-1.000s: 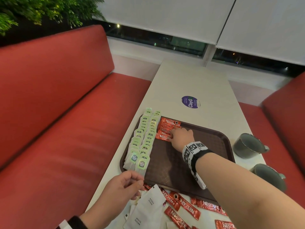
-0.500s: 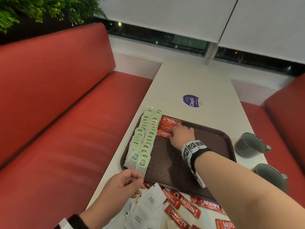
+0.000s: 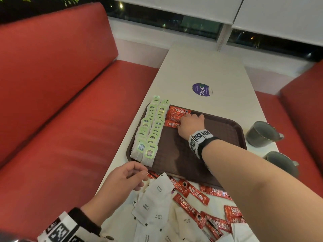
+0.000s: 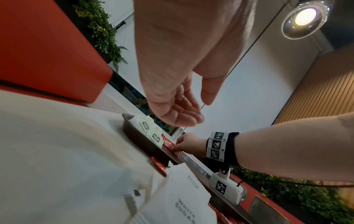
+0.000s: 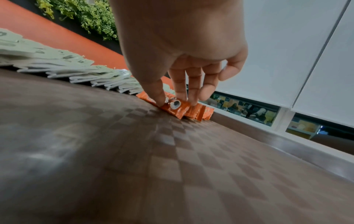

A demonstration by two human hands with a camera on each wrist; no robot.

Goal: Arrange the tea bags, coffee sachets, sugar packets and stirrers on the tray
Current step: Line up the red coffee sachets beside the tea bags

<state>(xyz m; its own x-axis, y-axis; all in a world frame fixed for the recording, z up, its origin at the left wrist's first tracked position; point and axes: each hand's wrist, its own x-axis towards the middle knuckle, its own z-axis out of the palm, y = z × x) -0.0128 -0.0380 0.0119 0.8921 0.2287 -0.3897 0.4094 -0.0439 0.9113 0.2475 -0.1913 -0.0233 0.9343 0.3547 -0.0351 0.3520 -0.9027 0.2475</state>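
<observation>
A brown tray (image 3: 201, 154) lies on the white table. Two overlapping rows of green-tagged tea bags (image 3: 153, 130) run along its left side. To their right, at the far end, a few red coffee sachets (image 3: 175, 113) lie stacked. My right hand (image 3: 181, 121) reaches over the tray and pinches the nearest sachet (image 5: 178, 109) between thumb and fingertips (image 5: 176, 98). My left hand (image 3: 136, 175) hovers at the tray's front left corner, fingers loosely curled with nothing in them (image 4: 191, 109). Loose coffee sachets (image 3: 192, 194) and white sugar packets (image 3: 157, 194) lie on the table in front of the tray.
Two grey mugs (image 3: 260, 133) (image 3: 281, 163) stand by the tray's right side near the table edge. A purple sticker (image 3: 201, 89) marks the table beyond the tray. Red benches (image 3: 70, 119) flank the table, and a window sill closes the far end.
My right hand stayed on the sachet stack, shifting slightly toward the tray's far edge. My left hand kept hovering at the front corner.
</observation>
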